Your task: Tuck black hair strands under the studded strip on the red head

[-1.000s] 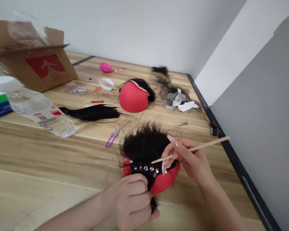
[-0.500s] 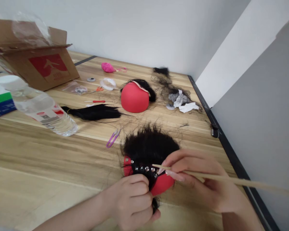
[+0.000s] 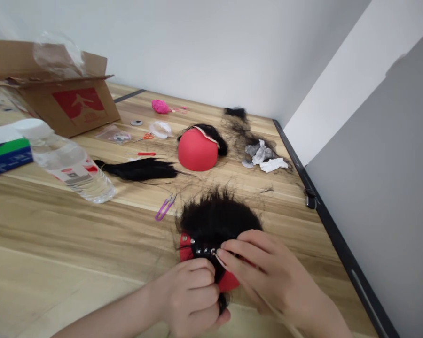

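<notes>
Black hair [image 3: 218,217] covers a red dome-shaped form [image 3: 229,281] in front of me on the table. My left hand [image 3: 193,295] is closed around a lock of this hair, whose curled end [image 3: 223,300] shows below the fingers. Pinched in my right hand [image 3: 264,263] is a thin wooden stick [image 3: 278,317], its far end slanting toward the lower right. Its tip touches or lies very close to a row of shiny round studs [image 3: 206,251] on the dark band of hair. Part of the row is hidden behind the right fingers.
Beyond stand a second red dome [image 3: 197,150] with hair, purple snips [image 3: 165,207], a black hair bundle [image 3: 141,169] and a red-handled hook [image 3: 146,154]. A water bottle [image 3: 70,164] and a cardboard box [image 3: 74,103] are at left. Crumpled tissue [image 3: 264,155] lies at right.
My right hand has moved left and turned over the studs, swinging the stick's rear end from the right down to the lower right. My left hand keeps its grip. The view has shifted slightly.
</notes>
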The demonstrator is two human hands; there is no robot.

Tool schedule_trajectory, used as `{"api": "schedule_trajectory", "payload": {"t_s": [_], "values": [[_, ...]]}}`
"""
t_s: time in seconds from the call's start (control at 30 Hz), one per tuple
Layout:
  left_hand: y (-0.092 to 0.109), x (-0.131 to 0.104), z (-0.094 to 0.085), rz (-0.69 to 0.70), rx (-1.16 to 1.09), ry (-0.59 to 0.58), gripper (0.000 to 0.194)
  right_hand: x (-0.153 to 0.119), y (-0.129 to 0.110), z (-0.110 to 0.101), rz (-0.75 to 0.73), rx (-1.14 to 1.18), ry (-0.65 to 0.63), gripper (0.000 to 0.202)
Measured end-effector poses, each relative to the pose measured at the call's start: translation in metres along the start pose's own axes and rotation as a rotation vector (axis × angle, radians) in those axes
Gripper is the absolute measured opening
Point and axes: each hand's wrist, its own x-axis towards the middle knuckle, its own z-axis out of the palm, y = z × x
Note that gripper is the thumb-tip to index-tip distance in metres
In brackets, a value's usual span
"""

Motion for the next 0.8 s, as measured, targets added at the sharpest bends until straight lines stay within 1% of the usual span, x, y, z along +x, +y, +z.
{"api": "schedule_trajectory", "payload": {"t_s": [0.1, 0.27, 0.4, 0.5, 0.57, 0.67, 0.8], "values": [[-0.001, -0.001, 0.002, 0.003, 0.006, 0.036, 0.035, 0.004, -0.006, 0.004, -0.046, -0.14, 0.028, 0.029], [-0.003, -0.002, 0.001, 0.007, 0.023, 0.047, 0.031, 0.003, -0.009, 0.011, -0.093, -0.287, 0.042, 0.031], [-0.007, 0.0, -0.004, -0.076, 0.028, 0.011, 0.028, 0.003, -0.001, 0.018, -0.107, -0.333, 0.031, 0.037], [-0.01, 0.001, -0.007, -0.126, -0.004, 0.032, 0.027, 0.003, 0.007, 0.025, -0.103, -0.371, 0.058, 0.039], [-0.012, 0.002, -0.007, -0.138, -0.024, 0.052, 0.028, 0.003, 0.012, 0.029, -0.093, -0.378, 0.108, 0.034], [-0.013, 0.004, -0.006, -0.147, -0.026, 0.059, 0.03, 0.005, 0.016, 0.033, -0.047, -0.348, 0.238, 0.026], [-0.012, 0.005, -0.003, -0.19, 0.034, 0.081, 0.03, 0.008, 0.015, 0.043, 0.02, -0.305, 0.378, 0.025]]}}
